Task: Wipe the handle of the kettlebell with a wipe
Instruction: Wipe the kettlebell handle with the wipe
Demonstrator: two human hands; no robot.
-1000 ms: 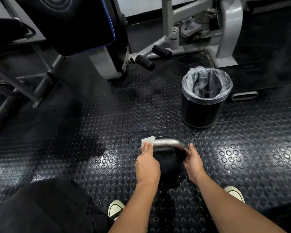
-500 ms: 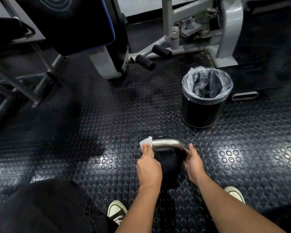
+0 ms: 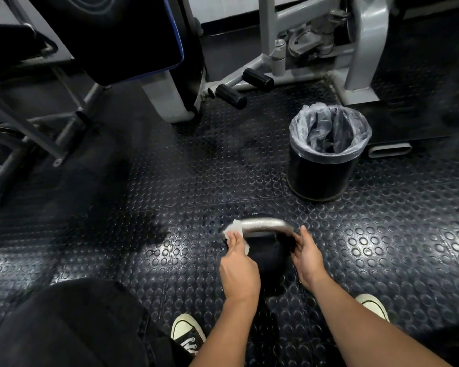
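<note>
A black kettlebell (image 3: 268,258) stands on the studded rubber floor in front of me, its silver handle (image 3: 265,225) arching across the top. My left hand (image 3: 237,263) pinches a white wipe (image 3: 233,230) wrapped around the left end of the handle. My right hand (image 3: 306,256) rests against the kettlebell's right side below the handle's right end, fingers spread along the black body. Most of the kettlebell's lower body is dark and partly hidden between my hands.
A black bin (image 3: 326,165) with a clear plastic liner stands just beyond and to the right of the kettlebell. Grey gym machines (image 3: 361,49) and a padded seat (image 3: 112,35) fill the back and left. My shoes (image 3: 187,333) and knee are near the bottom edge.
My left hand has slid the wipe slightly down around the handle's left bend. My right hand and the kettlebell have stayed in place.
</note>
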